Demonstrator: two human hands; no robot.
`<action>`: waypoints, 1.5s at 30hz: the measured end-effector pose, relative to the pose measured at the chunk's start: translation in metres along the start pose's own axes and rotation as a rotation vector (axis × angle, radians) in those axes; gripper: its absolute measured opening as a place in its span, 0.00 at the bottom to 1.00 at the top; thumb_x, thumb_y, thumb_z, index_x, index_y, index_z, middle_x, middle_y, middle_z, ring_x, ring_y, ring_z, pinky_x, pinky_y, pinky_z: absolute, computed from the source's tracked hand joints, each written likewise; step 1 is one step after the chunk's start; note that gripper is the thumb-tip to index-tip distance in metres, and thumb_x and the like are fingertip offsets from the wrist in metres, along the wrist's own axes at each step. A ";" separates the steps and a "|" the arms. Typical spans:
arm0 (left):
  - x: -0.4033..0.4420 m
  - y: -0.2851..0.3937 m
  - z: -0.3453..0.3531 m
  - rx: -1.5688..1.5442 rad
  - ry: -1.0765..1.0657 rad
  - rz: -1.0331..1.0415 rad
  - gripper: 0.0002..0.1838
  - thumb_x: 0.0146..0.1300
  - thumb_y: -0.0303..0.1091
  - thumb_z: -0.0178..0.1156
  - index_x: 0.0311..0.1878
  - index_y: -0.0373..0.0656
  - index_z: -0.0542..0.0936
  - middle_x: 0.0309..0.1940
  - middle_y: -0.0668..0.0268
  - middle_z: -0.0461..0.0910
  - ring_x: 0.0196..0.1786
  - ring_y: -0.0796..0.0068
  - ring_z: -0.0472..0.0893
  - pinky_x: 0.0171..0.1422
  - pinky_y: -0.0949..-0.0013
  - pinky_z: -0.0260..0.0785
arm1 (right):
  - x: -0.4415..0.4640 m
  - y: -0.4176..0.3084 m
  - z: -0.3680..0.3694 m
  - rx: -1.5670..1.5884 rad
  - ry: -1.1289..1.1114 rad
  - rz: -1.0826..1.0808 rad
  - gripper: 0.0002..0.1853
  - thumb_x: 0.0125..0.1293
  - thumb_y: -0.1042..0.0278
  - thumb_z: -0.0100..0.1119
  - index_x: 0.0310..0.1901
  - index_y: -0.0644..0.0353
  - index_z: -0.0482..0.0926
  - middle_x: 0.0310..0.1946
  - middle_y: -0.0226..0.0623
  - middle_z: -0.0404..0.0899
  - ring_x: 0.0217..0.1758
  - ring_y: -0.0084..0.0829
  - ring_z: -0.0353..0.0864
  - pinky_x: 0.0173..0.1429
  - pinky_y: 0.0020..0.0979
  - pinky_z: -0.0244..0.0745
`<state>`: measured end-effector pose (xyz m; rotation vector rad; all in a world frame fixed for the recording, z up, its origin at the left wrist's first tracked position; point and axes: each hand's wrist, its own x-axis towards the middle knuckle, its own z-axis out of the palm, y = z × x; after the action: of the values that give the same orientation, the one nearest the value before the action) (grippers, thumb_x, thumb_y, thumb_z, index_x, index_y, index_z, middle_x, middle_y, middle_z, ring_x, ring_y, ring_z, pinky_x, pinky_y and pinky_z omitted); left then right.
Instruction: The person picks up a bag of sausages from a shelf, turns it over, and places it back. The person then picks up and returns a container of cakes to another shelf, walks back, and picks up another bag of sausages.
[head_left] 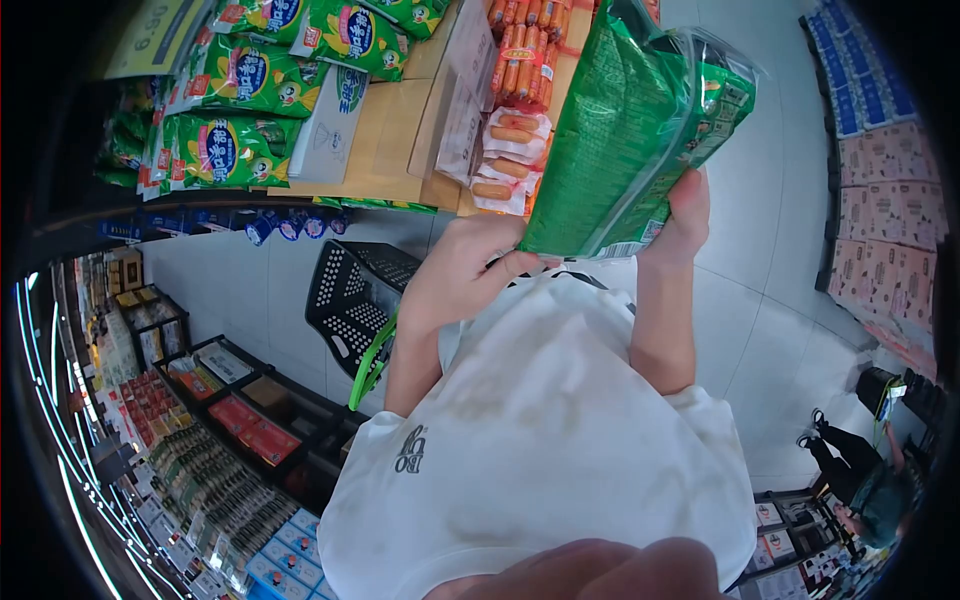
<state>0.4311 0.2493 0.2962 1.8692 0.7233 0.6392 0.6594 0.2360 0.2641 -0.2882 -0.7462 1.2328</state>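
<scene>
Both of my hands hold a green food bag point(610, 150) in front of my chest, tilted, with a barcode and small print along one edge. My left hand point(465, 268) is closed at the bag's lower left corner, thumb pressed against it. My right hand point(680, 215) grips the lower right side, with its thumb over the front and the other fingers hidden behind. Beside my left forearm is a black shopping basket point(345, 300) with a green handle point(372, 365); whether it hangs from the arm I cannot tell.
Stacked green packets point(235, 150) lie on the display at upper left. Packs of sausages point(520, 60) fill the bin beyond the bag. Pink cartons point(890, 200) stand at right. A person point(870, 480) is at lower right. Dark shelves point(250, 410) line the left.
</scene>
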 end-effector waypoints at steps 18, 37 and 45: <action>0.040 -0.013 0.030 -1.032 0.427 -0.238 0.25 0.70 0.37 0.56 0.66 0.38 0.65 0.58 0.62 0.76 0.58 0.70 0.78 0.60 0.64 0.73 | 0.006 -0.025 0.035 -1.289 -0.106 -0.110 0.22 0.55 0.72 0.63 0.53 0.63 0.77 0.54 0.42 0.76 0.56 0.38 0.74 0.59 0.36 0.69; 0.054 -0.010 0.024 -0.629 0.224 -0.197 0.30 0.76 0.55 0.40 0.57 0.34 0.76 0.52 0.63 0.80 0.54 0.76 0.77 0.61 0.70 0.67 | -0.021 -0.016 -0.003 -0.444 0.121 0.432 0.25 0.64 0.62 0.66 0.57 0.70 0.72 0.48 0.36 0.80 0.50 0.24 0.78 0.56 0.27 0.72; 0.047 -0.020 0.015 -0.519 0.232 -0.299 0.23 0.74 0.49 0.48 0.51 0.35 0.76 0.42 0.68 0.80 0.43 0.84 0.75 0.49 0.74 0.69 | -0.025 -0.005 -0.004 -0.436 0.163 0.326 0.25 0.65 0.57 0.65 0.55 0.69 0.72 0.48 0.35 0.80 0.50 0.23 0.77 0.56 0.25 0.72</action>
<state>0.4694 0.2809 0.2773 1.1977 0.8688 0.7690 0.6624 0.2120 0.2553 -0.8864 -0.8441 1.3222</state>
